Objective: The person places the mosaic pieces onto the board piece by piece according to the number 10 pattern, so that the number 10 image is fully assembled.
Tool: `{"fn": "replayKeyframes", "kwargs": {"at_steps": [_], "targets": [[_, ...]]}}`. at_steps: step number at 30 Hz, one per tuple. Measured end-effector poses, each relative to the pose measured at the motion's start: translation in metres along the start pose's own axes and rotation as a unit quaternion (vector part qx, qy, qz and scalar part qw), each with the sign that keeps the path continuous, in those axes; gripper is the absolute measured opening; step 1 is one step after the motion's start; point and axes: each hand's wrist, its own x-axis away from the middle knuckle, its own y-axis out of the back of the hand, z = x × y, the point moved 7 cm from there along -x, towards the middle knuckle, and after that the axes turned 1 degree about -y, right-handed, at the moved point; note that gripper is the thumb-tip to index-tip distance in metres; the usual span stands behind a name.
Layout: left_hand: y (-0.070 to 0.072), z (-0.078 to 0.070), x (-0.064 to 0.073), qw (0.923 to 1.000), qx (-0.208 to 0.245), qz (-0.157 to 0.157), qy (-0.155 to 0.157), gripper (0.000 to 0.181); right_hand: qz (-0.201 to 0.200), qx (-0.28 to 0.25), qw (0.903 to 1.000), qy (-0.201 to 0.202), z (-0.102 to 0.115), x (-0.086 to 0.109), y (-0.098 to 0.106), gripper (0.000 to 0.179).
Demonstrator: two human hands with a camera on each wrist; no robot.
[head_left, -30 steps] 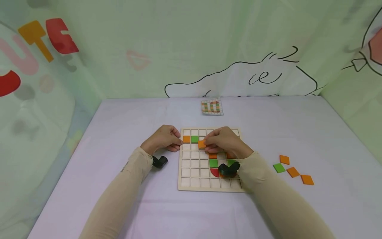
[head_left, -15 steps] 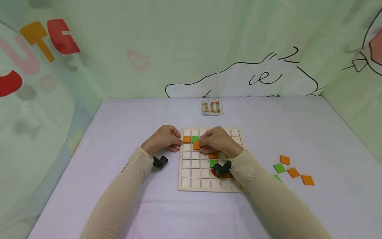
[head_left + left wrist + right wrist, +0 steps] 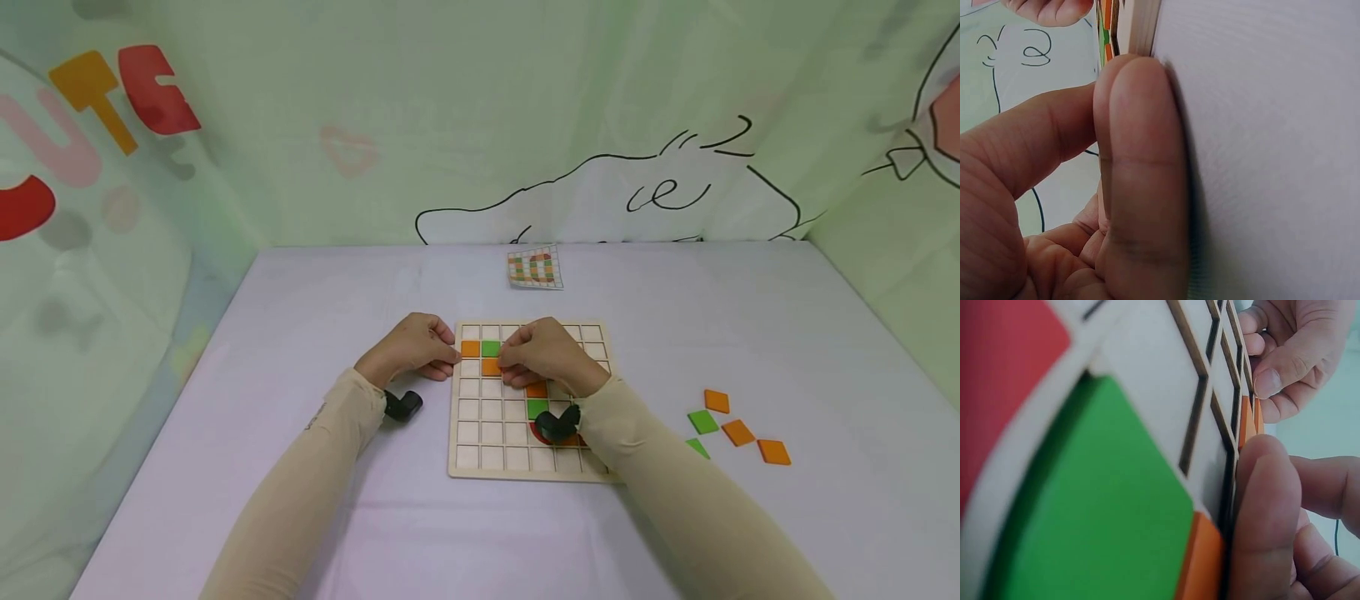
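In the head view a wooden grid board [image 3: 480, 458] lies on the table. My left hand [image 3: 415, 346] holds its left edge, thumb and fingers at the rim; in the left wrist view the thumb [image 3: 1147, 125] meets the board's side. With thumb and fingers my right hand [image 3: 551, 354] pinches the right side of an orange square tile [image 3: 490, 367], which lies over a second-column cell. Directly above it sits a green tile [image 3: 491, 348], with another orange tile [image 3: 470, 349] to its left. The right hand hides part of the board.
Several loose orange [image 3: 738, 432] and green tiles [image 3: 702, 422] lie right of the board, one partly behind the right sleeve. A small pattern card [image 3: 535, 267] stands behind the board. A red piece [image 3: 1004, 381] and a green tile [image 3: 1097, 494] fill the right wrist view's left side.
My right hand has moved left with the orange tile and lowered it into the cell below the green tile. The left hand has stayed at the board's edge.
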Motion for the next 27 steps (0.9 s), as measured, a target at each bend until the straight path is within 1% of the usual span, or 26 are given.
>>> {"fn": "replayKeyframes", "kwargs": {"at_steps": [5,10,14,17,21,27], "targets": [[0.000,0.000,-0.001,1.0000,-0.001,-0.001,0.002,0.026,-0.002,-0.002,1.0000,0.001,-0.001,-0.001,0.001,0.015],[0.000,0.002,-0.002,1.0000,0.000,-0.004,0.004,0.027,0.001,-0.005,0.9999,0.010,-0.001,0.002,0.002,0.015],[-0.001,0.002,-0.001,1.0000,-0.003,-0.004,0.002,0.028,-0.004,-0.030,0.9993,0.022,-0.003,0.010,0.009,0.020],[-0.002,0.001,0.000,1.0000,-0.006,-0.003,-0.002,0.028,-0.010,-0.042,0.9984,0.036,-0.005,0.021,0.022,0.024],[0.000,0.002,0.000,0.9999,-0.009,-0.006,-0.001,0.027,-0.027,-0.031,0.9980,0.047,-0.013,0.041,0.046,0.028],[0.001,0.002,0.000,0.9999,-0.012,-0.004,0.000,0.027,-0.067,-0.022,0.9971,0.028,-0.044,0.069,0.091,0.035]]}}
